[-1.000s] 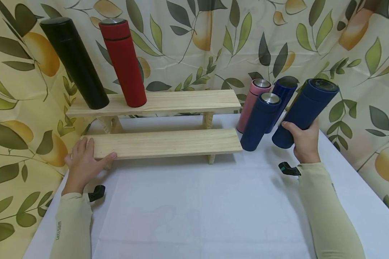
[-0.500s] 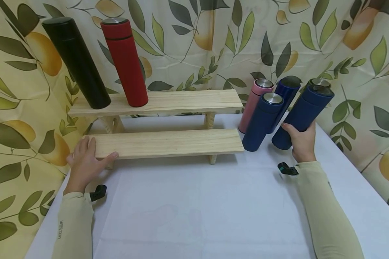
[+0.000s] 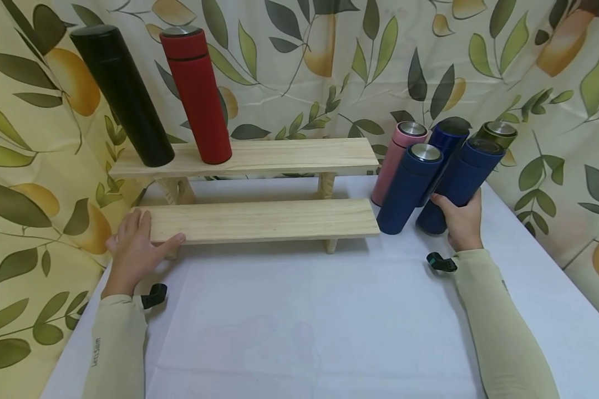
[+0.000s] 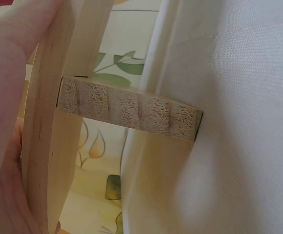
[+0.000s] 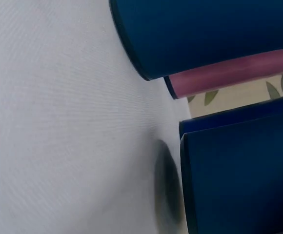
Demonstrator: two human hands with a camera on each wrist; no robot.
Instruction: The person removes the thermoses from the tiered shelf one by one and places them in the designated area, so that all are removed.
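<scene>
My right hand (image 3: 465, 221) grips a navy blue thermos bottle (image 3: 466, 174) low on its body. In the right wrist view, this bottle (image 5: 239, 175) has its base close over the white cloth, with a shadow beside it. Just left of it in the head view stand another navy thermos (image 3: 409, 188), a pink one (image 3: 398, 155) and a glossy dark blue one (image 3: 446, 138); an olive one (image 3: 498, 133) is partly hidden behind. At the left, my left hand (image 3: 137, 252) holds the end of the lower board of a two-tier wooden shelf (image 3: 274, 221). The left wrist view has the board (image 4: 46, 126) between thumb and fingers.
A black thermos (image 3: 125, 100) and a red thermos (image 3: 198, 100) stand on the left part of the upper board (image 3: 299, 155). White cloth (image 3: 299, 321) covers the table. Leaf-patterned curtains (image 3: 289, 66) hang close behind and at both sides.
The navy thermos in my right hand has shifted left and become a little more upright, uncovering the olive one behind it. My left hand keeps its place on the shelf.
</scene>
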